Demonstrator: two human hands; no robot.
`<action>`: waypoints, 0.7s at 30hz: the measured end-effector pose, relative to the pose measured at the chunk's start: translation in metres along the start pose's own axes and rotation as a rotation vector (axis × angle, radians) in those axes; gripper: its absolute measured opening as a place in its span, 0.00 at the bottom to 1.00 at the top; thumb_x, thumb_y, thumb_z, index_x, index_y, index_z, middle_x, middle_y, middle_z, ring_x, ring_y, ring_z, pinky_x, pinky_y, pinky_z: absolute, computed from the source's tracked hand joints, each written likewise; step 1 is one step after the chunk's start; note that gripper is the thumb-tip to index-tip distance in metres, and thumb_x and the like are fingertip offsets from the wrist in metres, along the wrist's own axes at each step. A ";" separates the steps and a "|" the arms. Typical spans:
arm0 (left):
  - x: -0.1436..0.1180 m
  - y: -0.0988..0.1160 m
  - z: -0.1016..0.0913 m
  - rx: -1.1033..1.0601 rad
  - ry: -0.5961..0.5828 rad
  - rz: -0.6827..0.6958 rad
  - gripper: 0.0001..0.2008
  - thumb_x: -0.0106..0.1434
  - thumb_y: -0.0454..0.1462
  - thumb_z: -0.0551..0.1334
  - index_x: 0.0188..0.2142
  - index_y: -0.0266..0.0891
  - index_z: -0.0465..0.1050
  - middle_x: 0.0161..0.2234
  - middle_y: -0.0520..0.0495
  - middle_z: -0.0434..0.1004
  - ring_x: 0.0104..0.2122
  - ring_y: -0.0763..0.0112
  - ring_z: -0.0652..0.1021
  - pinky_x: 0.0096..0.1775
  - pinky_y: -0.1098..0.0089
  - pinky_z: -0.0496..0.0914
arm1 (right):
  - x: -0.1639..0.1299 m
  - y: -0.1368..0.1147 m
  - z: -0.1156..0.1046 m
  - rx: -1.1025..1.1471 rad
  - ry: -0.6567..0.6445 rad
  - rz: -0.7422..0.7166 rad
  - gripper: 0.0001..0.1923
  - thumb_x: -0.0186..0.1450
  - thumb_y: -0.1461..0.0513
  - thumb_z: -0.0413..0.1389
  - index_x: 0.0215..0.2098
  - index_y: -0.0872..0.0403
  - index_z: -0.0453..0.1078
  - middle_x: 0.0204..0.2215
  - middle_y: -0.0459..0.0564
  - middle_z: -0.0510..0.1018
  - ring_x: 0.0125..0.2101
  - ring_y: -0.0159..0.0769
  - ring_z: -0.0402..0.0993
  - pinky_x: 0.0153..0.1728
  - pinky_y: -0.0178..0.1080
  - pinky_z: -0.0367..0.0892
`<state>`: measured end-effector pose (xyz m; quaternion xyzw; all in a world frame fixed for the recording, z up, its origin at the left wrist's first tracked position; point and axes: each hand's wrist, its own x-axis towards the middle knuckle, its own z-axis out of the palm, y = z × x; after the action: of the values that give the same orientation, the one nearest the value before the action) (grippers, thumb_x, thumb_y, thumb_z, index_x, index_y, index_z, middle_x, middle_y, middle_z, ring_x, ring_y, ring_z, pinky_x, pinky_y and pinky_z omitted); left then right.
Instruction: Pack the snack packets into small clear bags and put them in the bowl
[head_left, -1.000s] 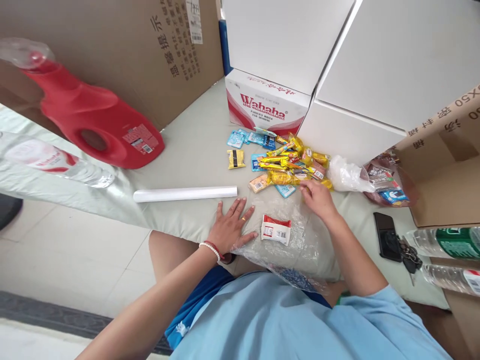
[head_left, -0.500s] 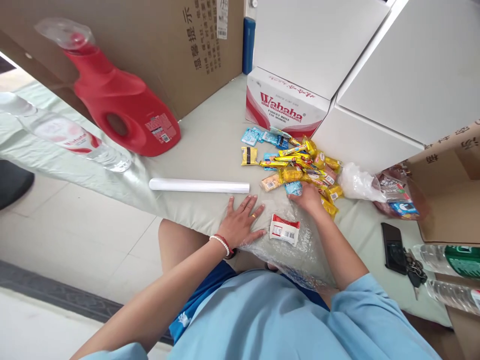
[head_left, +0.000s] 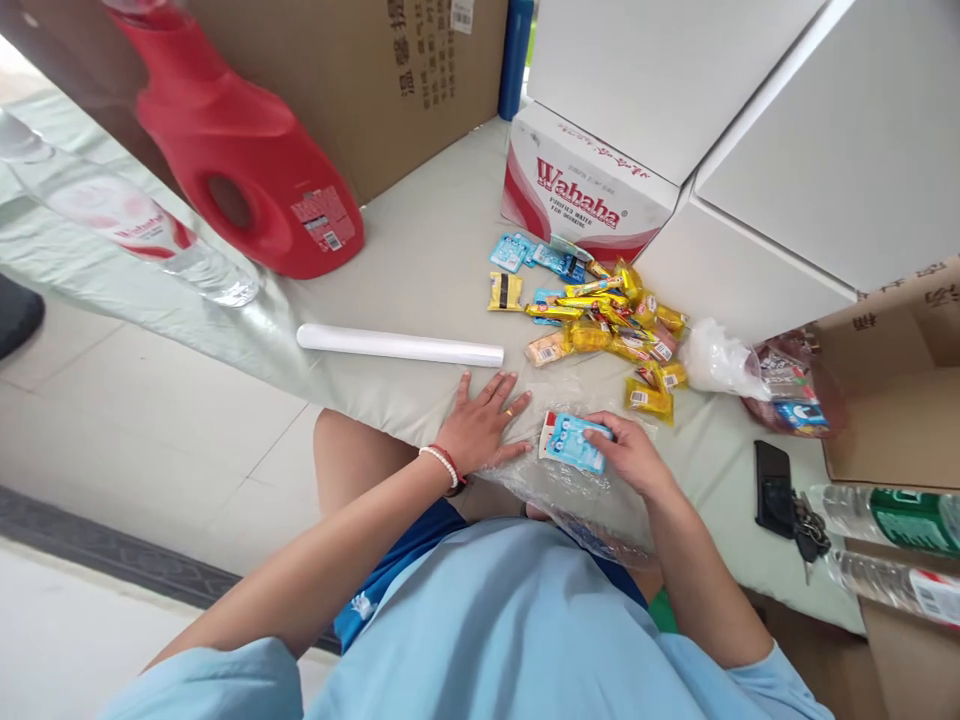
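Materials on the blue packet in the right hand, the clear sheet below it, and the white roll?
Blue packet, right hand: probably plastic or foil film, smooth; thin, flat, printed.
Clear sheet: most likely thin glossy plastic film; see-through, with wrinkled highlights.
White roll: smooth, plain white; paper or plastic, can't tell which.

The table [head_left: 431, 250] wears a pale green cover. The left hand [head_left: 480, 432] lies flat on it, fingers spread, its thumb by clear plastic [head_left: 551, 492] that extends beneath the right hand [head_left: 628, 452]. Just beyond the left hand lies a white roll [head_left: 400, 346]; farther to its left are a bottle [head_left: 135, 220] and a red jug [head_left: 262, 170]. Beyond the right hand, snacks [head_left: 589, 335] lie heaped before a Wahaha box [head_left: 585, 190]. To its right are a phone [head_left: 773, 490] and keys [head_left: 810, 530].
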<state>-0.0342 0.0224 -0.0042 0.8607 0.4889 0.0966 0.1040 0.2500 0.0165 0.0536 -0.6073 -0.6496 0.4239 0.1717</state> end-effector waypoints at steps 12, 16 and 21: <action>0.000 -0.001 0.000 0.014 -0.003 0.001 0.39 0.70 0.61 0.53 0.73 0.46 0.57 0.76 0.34 0.48 0.74 0.45 0.53 0.68 0.33 0.31 | -0.024 -0.010 0.027 -0.418 0.171 -0.394 0.16 0.73 0.55 0.55 0.55 0.49 0.77 0.57 0.58 0.73 0.59 0.50 0.65 0.62 0.55 0.64; -0.012 -0.005 -0.005 0.008 0.065 0.045 0.33 0.72 0.52 0.56 0.73 0.49 0.57 0.76 0.40 0.46 0.75 0.47 0.48 0.70 0.36 0.35 | -0.055 -0.014 0.008 -0.281 0.043 -0.432 0.21 0.73 0.51 0.57 0.62 0.46 0.72 0.62 0.57 0.70 0.62 0.50 0.65 0.63 0.56 0.65; -0.029 -0.019 -0.015 -0.011 0.041 0.149 0.32 0.69 0.32 0.55 0.69 0.58 0.63 0.74 0.52 0.57 0.75 0.54 0.51 0.72 0.39 0.36 | -0.107 -0.003 -0.014 -0.421 -0.179 -0.426 0.43 0.60 0.49 0.70 0.70 0.43 0.63 0.70 0.57 0.62 0.72 0.58 0.50 0.69 0.63 0.54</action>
<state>-0.0683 0.0084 0.0031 0.8919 0.4252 0.1245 0.0912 0.2803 -0.0784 0.0951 -0.4401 -0.8483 0.2861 0.0691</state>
